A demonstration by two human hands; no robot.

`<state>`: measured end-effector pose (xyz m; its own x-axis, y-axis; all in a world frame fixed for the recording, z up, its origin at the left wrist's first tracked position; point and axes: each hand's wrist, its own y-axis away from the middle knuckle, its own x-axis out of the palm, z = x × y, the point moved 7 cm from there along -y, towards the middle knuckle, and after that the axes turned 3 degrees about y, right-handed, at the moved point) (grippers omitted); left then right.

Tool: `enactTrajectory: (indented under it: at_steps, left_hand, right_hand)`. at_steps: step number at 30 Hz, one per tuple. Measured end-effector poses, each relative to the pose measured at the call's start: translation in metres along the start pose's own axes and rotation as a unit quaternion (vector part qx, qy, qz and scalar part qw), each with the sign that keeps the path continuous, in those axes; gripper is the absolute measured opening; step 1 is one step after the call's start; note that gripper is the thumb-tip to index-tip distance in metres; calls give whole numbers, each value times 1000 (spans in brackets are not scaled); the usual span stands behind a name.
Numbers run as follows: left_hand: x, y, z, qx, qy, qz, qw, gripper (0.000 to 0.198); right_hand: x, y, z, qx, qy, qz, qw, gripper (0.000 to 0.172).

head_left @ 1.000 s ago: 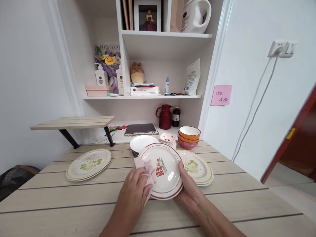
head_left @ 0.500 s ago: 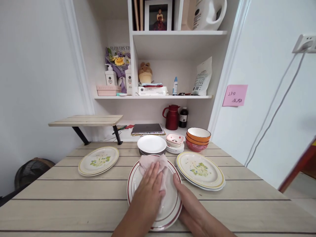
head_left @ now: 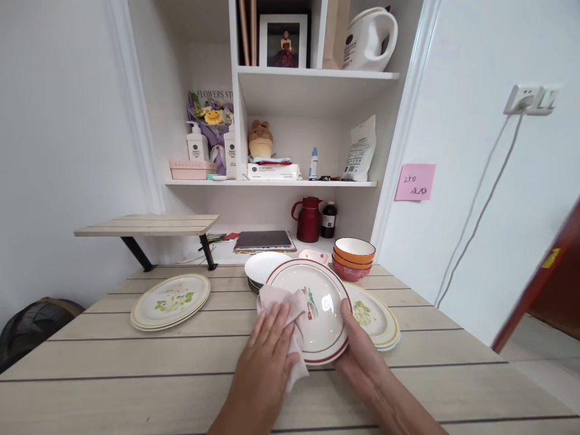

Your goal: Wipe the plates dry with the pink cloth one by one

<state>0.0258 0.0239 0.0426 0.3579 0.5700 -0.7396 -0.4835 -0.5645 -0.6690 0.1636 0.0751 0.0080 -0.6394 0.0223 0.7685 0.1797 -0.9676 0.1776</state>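
A white plate with red rings and a small picture is tilted up above the table. My right hand grips its right edge, thumb on the front and the other fingers mostly hidden beneath. Against the plate's left side, my left hand lies over a pale pink cloth, pressing it with fingers stretched out. Behind the raised plate, to the right, is a yellow-rimmed floral plate, partly covered from view.
Another floral plate stack lies at left. At the back are white plates, a pink dish and stacked bowls. A small raised shelf stands back left; a red jug is behind.
The red-ringed plate has risen and moved right, tilting in my right hand. My left hand and the cloth have shifted to its left edge, uncovering the picture. The camera view has shifted slightly.
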Motion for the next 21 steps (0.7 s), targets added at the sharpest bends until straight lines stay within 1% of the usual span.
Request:
enactTrajectory:
  at_steps: [3,5,8,10,12,14,17,19,21]
  left_hand:
    - [2,4,15,-50,-12,-27,998,42]
    - [3,7,27,-87,-10,-32,996,43]
    - [6,11,38,-136,6,-14,991,46]
    - [8,12,38,-143,19,1,989,49]
    - [9,10,31,-117,32,11,993,53]
    - [9,8,19,-70,45,30,996,60]
    - [10,5,2,-13,66,69,995,68]
    - [9,4,-6,12,76,90,993,69]
    - [6,3,-13,40,85,99,991,67]
  right_hand:
    - [6,4,-14,24,20,21,999,61]
    - [11,8,-24,34,40,33,998,60]
    - [21,18,-38,67,67,66,993,60]
    - [28,24,-46,95,73,98,988,60]
    - [32,27,-49,107,78,115,985,59]
    - [32,26,-49,103,87,105,985,57]
    - [27,21,-47,83,89,74,990,53]
    - [23,16,-43,68,83,49,993,53]
    - [17,11,-36,56,73,24,995,55]
